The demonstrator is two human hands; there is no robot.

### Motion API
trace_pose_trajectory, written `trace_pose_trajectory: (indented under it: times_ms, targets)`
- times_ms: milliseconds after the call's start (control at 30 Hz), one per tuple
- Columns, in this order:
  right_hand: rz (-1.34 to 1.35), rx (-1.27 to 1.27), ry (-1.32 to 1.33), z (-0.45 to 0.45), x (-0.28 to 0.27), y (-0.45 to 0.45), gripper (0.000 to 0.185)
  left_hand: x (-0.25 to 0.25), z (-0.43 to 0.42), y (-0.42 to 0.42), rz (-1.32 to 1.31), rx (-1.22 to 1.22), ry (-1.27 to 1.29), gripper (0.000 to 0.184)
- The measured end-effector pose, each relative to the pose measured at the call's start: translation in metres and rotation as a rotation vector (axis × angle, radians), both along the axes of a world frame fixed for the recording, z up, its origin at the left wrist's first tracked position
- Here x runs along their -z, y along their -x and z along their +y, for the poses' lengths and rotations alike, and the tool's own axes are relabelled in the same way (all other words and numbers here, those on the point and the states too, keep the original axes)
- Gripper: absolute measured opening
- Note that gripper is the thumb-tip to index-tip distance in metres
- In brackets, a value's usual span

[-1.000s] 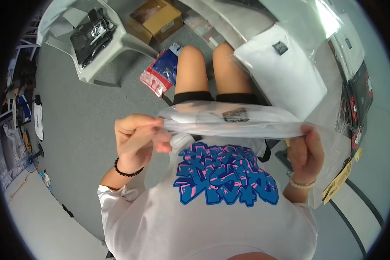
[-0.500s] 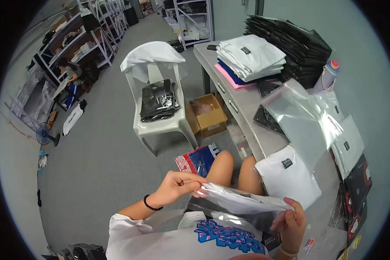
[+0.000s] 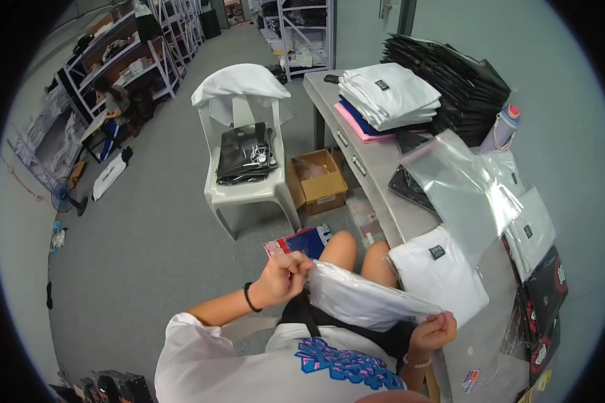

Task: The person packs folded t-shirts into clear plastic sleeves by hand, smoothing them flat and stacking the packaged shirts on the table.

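Note:
A folded white garment in a clear plastic bag [image 3: 359, 295] is stretched between my hands, over my lap. My left hand [image 3: 282, 279], with a black bead bracelet at its wrist, pinches the bag's upper left corner. The right corner is gripped by the closed fingers of my right hand [image 3: 433, 332]. Just beyond, at the table's near edge, lies a folded white T-shirt [image 3: 444, 272] with a black label. Clear plastic bags [image 3: 464, 191] are spread on the table behind it, touching more bagged white garments [image 3: 528, 225] on the right.
Folded white shirts [image 3: 390, 94] are stacked on the grey table [image 3: 383, 181], beside a pile of black packages [image 3: 450, 80] and a bottle [image 3: 501, 127]. Black packages [image 3: 245, 154] lie on a white chair [image 3: 249, 195]. A cardboard box [image 3: 323, 181] stands on the floor. Far left, a person [image 3: 117, 104] sits.
The bagged garment has been tipped up, so its broad white face shows now. My left hand has moved left and up slightly; my right hand has shifted left, its fingers curling tighter.

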State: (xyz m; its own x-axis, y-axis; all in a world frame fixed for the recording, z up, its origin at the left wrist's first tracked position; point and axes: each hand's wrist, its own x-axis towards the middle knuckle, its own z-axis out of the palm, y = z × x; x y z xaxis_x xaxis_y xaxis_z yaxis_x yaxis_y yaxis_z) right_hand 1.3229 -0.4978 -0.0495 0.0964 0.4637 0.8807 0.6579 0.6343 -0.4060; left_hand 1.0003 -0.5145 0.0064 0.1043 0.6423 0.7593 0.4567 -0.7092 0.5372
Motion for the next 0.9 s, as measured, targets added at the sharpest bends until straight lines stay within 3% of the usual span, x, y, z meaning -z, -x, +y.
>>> trace_pose_trajectory:
  times_ms: [67, 167, 333, 367, 467, 500, 600, 633, 767, 867, 900]
  targets:
    - [-0.087, 0.007, -0.073, 0.006, 0.003, -0.007, 0.017, 0.018, 0.007, 0.002, -0.070, 0.065, -0.088, 0.034]
    - [0.043, -0.096, -0.043, 0.012, 0.006, -0.003, 0.016, 0.027, 0.007, -0.007, -0.215, 0.072, -0.116, 0.032]
    - [0.025, -0.065, -0.149, 0.028, 0.002, 0.007, 0.019, 0.040, 0.011, -0.004, -0.336, 0.166, -0.139, 0.027]
    - [0.028, -0.040, -0.128, 0.026, 0.005, 0.004, 0.018, 0.042, 0.013, 0.001, -0.181, -0.037, -0.183, 0.041]
    - [0.088, 0.008, -0.073, 0.027, 0.013, 0.002, 0.019, -0.001, 0.002, -0.001, -0.329, 0.133, 0.491, 0.066]
    - [0.077, -0.005, -0.092, 0.029, 0.013, 0.001, 0.019, -0.008, 0.006, 0.003, -0.265, 0.168, 0.546, 0.070]
    - [0.036, -0.032, -0.142, 0.032, 0.015, 0.000, 0.019, -0.017, 0.018, 0.011, -0.125, 0.170, 0.514, 0.057]
    - [0.017, -0.032, -0.159, 0.033, 0.016, -0.001, 0.019, -0.022, 0.019, 0.016, -0.074, 0.205, 0.618, 0.046]
    - [-0.058, -0.006, -0.249, 0.041, 0.013, -0.004, 0.021, -0.010, 0.039, 0.021, 0.188, 0.216, 0.275, 0.037]
    - [0.123, 0.069, 0.023, 0.041, -0.010, 0.016, 0.028, 0.015, 0.048, 0.030, 0.011, 0.438, 0.611, 0.034]
    - [0.298, -0.077, 0.244, 0.040, -0.017, 0.019, 0.029, 0.001, 0.049, 0.034, 0.019, 0.484, 0.833, 0.032]
